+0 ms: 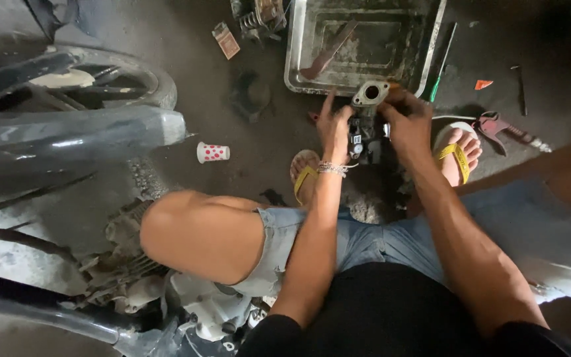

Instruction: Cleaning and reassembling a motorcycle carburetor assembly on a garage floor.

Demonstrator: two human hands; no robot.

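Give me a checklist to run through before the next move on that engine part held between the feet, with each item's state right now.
1. Both hands on the engine part: ok; the left hand and the right hand grip it from either side.
2. Round opening on top of the part unblocked: ok; it faces up, uncovered.
3. Metal tray close by: ok; it lies just beyond the part.
4. Green-handled screwdriver at hand: ok; it lies beside the tray's right edge.
5. Red pliers clear of the right foot: ok; they lie on the floor beside it.
6. Loose small parts under the hands: cannot tell; hidden.
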